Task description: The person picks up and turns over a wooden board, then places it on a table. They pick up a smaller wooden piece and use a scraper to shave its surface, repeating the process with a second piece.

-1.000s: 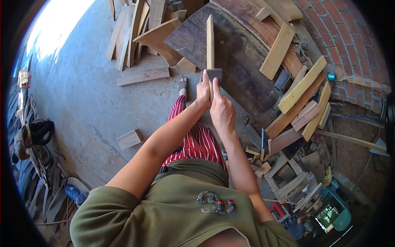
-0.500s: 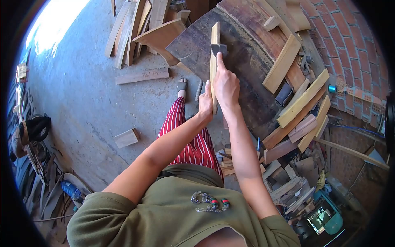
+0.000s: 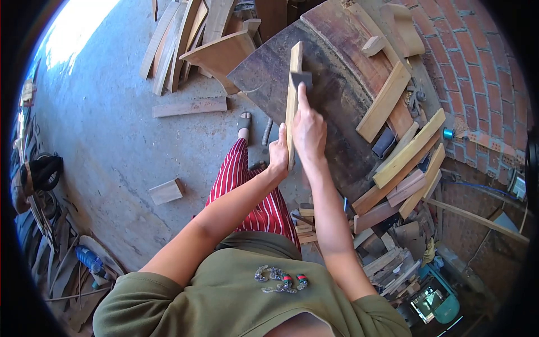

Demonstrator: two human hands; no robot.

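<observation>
The dark tabletop (image 3: 325, 126) has its left corner and front edge exposed; a broad stretch of concrete floor (image 3: 120, 135) lies to the left, bearing a plank (image 3: 190, 107) and a short offcut (image 3: 166, 192). Loose boards (image 3: 409, 150) crowd the table's right side, near the brick wall (image 3: 471, 73). The olive shirt (image 3: 236, 286) carries a jewelled emblem (image 3: 282, 279) of curved, letter-like shapes, whose reading I cannot make out. The narrow wooden strip (image 3: 293, 104) points away from the body, upper end over the tabletop, lower end past its front edge. The left hand (image 3: 279, 153) grips that lower end, thumb extended along it. The right hand (image 3: 310, 129) lays its forefinger against a dark flat piece (image 3: 301, 79) at the strip; its thumb is hidden, so I cannot tell whether it pinches.
</observation>
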